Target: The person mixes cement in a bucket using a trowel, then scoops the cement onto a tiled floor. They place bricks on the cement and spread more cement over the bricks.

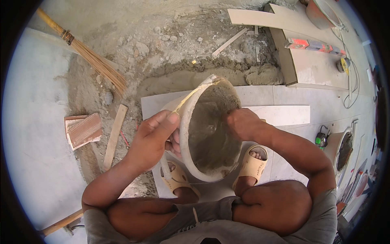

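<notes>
A pale bucket (183, 134) tilts between my feet, its mouth turned to the right. Wet grey mortar (209, 146) coats its inside and lies along its lower wall. My left hand (159, 132) is closed on the bucket's left rim, thumb on top and fingers curled beneath. A yellowish strip (189, 99) runs along the rim above that thumb. At the right side of the mouth, my right hand (243, 124) is curled into a fist, its fingertips reaching inside out of sight. What it holds is hidden; a small tan bit shows beside the wrist.
Wet mortar (195, 79) forms a bed beyond the pale tiles (260, 95). A straw broom (95, 61), textured tile pieces (84, 130) and a wood strip (115, 136) lie left. Rightward are a red level (315, 46), tape measure (322, 137) and another bucket (336, 143).
</notes>
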The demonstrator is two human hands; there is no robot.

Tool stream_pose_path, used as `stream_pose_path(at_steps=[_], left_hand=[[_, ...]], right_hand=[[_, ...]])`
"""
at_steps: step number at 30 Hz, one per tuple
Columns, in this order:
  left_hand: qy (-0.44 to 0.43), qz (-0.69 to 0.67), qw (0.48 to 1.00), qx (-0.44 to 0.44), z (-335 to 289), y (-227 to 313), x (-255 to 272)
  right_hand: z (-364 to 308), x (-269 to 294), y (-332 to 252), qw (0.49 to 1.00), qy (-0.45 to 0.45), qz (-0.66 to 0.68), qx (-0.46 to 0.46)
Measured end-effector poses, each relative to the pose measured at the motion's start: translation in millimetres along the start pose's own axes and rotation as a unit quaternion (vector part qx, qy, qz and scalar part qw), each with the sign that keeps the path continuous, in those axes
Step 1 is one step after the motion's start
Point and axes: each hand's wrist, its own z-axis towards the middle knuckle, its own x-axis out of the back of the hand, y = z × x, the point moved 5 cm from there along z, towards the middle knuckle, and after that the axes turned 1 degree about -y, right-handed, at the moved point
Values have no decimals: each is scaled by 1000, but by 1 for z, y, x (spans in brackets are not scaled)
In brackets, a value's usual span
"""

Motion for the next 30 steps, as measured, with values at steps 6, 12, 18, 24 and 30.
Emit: stream_pose_path(at_steps=[6,12,18,24,30], left_hand=[[61,-11,998,-20,1,0,11],[96,-86,991,-26,3,-7,31],[167,-99,980,-36,-32,-25,86],[240,-109,964,-46,-72,-43,129],[278,-125,951,-46,-96,-67,150]], right_hand=[[-1,-13,0,975,-57,189,97],[-17,4,6,939,-108,312,95],[-57,43,58,893,-53,443,-67],[-58,50,130,969,217,54,-106],[-62,28,149,933,317,-49,-162]])
